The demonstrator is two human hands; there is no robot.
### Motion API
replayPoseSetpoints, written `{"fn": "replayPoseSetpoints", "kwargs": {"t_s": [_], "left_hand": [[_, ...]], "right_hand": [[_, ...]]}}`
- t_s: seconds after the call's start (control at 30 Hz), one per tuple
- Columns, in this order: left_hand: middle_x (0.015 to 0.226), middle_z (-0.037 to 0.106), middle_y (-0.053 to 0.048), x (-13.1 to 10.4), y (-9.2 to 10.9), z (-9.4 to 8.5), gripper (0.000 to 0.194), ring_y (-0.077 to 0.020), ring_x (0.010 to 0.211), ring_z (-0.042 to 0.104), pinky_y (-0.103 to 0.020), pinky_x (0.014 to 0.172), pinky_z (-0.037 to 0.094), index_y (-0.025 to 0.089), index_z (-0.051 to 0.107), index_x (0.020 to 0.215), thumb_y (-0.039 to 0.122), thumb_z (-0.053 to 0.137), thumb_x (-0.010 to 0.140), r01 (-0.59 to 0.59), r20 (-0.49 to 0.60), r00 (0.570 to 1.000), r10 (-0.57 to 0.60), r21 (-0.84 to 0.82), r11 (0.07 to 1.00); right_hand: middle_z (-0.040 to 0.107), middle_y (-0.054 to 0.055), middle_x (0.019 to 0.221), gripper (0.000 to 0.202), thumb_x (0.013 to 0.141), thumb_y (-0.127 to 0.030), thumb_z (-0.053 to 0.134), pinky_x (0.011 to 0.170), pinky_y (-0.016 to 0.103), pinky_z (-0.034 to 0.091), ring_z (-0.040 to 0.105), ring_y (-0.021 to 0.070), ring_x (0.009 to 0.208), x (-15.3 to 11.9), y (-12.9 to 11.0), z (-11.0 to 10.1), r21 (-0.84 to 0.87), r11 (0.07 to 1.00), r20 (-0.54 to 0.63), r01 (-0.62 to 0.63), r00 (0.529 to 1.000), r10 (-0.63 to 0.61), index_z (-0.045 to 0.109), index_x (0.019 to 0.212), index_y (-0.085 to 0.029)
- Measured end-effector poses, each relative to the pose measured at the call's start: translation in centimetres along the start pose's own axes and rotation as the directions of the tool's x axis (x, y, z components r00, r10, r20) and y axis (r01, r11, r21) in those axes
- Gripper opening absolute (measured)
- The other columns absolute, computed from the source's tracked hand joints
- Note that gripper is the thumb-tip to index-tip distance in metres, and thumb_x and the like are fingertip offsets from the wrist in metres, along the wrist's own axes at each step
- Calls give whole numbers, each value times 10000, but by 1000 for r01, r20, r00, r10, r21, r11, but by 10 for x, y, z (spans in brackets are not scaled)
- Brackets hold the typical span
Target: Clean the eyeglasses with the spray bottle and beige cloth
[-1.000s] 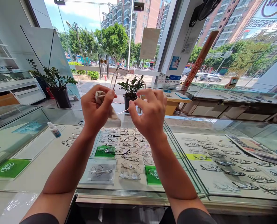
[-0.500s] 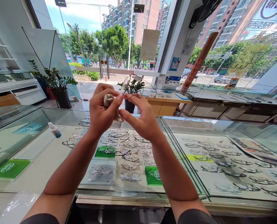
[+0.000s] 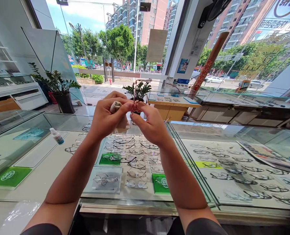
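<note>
Both hands are raised over the glass display case, their fingertips meeting at a thin pair of eyeglasses [image 3: 134, 93], seen nearly edge-on. My left hand [image 3: 109, 114] is closed on a crumpled beige cloth [image 3: 122, 124] and pinches the frame between thumb and forefinger. My right hand [image 3: 148, 122] grips the glasses from the other side, thumb below and fingers above. One temple arm stretches out near the top; the lower part of the glasses is mostly hidden by the fingers.
Rows of eyeglasses [image 3: 136, 174] lie inside the display case [image 3: 140, 204]. A small spray bottle [image 3: 57, 136] rests on the left part of the counter. Potted plants [image 3: 65, 98] stand beyond it, before the window. A magazine [image 3: 267, 156] lies at the right.
The glasses have turned from a slanted view to nearly edge-on. Both hands have moved slightly down and right, and more of the cloth hangs below my left hand.
</note>
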State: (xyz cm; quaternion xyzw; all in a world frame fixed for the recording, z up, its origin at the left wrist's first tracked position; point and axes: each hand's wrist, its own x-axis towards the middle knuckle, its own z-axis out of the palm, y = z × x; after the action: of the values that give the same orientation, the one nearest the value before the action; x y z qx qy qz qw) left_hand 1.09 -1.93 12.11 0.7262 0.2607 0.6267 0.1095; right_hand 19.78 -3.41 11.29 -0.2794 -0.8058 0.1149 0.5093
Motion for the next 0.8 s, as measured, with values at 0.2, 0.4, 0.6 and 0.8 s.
{"fn": "replayPoseSetpoints", "kwargs": {"t_s": [0.2,0.4,0.6,0.8], "left_hand": [[809,769,-14,2,-4,-16,59,-170,738,670,-308,705,519,230,819,881,272,781,897,-1,-47,999,12,215,977],[783,791,-6,3,-5,-24,114,-123,606,586,-283,593,425,234,863,895,319,788,900,-29,129,992,-7,277,960],[680,724,4,2,-7,-25,125,-116,575,554,-259,547,392,226,862,869,336,810,894,-26,219,975,-26,230,973],[614,655,30,5,-6,-30,82,-106,541,509,-248,521,377,236,846,869,290,784,873,-43,309,951,-22,202,978]], "right_hand": [[831,60,1098,269,1024,-302,587,953,407,562,749,221,1013,0,-3,-9,67,995,71,-70,995,66,815,1135,-213],[827,42,1062,280,1017,-270,567,911,392,536,728,206,973,-1,-4,-16,29,997,91,-76,993,73,822,1114,-210],[826,47,1053,282,1011,-268,567,908,414,536,731,220,983,-2,-6,-18,-13,996,100,-86,991,87,827,1111,-223],[832,29,1016,253,991,-265,569,916,418,549,747,221,979,-2,-7,-20,-54,997,130,-57,989,64,821,1014,-255]]}}
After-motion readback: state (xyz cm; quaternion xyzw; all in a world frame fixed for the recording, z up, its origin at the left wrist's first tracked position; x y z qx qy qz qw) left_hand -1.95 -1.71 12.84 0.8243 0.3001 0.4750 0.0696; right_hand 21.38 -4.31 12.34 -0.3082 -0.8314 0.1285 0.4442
